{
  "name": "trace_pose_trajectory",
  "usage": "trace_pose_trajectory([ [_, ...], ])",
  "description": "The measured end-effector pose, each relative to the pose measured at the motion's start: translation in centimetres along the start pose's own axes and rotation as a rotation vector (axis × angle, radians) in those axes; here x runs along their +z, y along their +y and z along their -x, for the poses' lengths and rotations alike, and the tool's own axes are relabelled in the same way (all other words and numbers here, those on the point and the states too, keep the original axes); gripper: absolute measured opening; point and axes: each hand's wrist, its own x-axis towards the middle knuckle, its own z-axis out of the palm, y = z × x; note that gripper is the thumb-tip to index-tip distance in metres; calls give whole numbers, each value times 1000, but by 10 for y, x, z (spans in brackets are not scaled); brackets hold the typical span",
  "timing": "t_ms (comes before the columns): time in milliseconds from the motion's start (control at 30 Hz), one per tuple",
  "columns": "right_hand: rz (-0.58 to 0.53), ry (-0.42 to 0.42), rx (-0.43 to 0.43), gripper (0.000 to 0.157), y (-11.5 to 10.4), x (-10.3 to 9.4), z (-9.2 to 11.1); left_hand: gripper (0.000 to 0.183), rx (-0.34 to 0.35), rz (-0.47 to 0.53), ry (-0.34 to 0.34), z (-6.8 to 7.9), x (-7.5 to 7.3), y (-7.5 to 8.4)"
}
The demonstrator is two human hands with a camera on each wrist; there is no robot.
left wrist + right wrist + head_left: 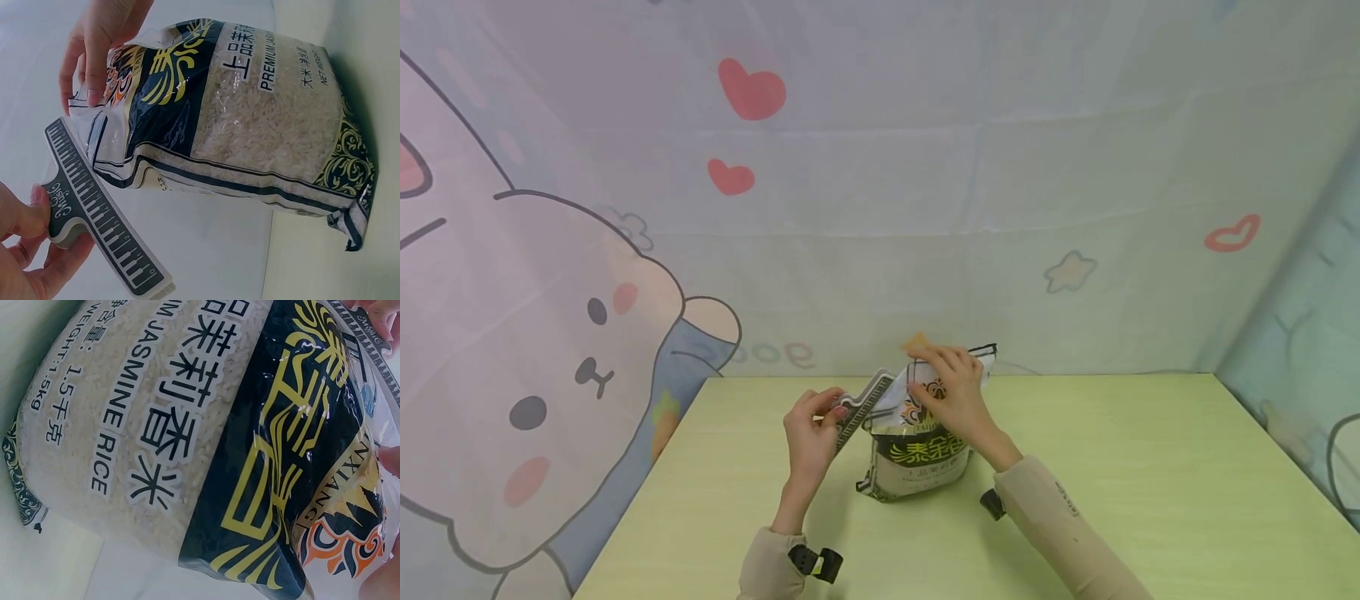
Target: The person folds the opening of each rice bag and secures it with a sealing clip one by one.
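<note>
A clear bag of jasmine rice [925,479] with a dark band and yellow lettering stands on the table. Its white top is folded over, and my right hand [958,396] pinches that folded part between thumb and fingers. My left hand [811,437] holds a black-and-white bag clip [863,408] printed with piano keys and the word Music, thumb on one handle and fingers behind. The long clip [103,212] slants beside the bag, its upper end overlapping the corner of the folded top in the left wrist view. Rice grains [125,406] show through the clear front.
The pale yellow-green table [1120,467] extends to both sides of the bag. Behind it hangs a cloth backdrop [880,208] with hearts, a star and a large cartoon animal. Another cloth [1322,333] hangs along the right side.
</note>
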Motion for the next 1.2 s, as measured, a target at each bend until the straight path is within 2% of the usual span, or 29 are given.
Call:
trace_pose_trajectory([
  [700, -13, -7, 7, 42, -1, -2, 0, 13, 46, -13, 2, -1, 17, 7],
  [1200, 10, -10, -17, 43, 1, -1, 1, 14, 42, 2, -17, -6, 20, 7],
])
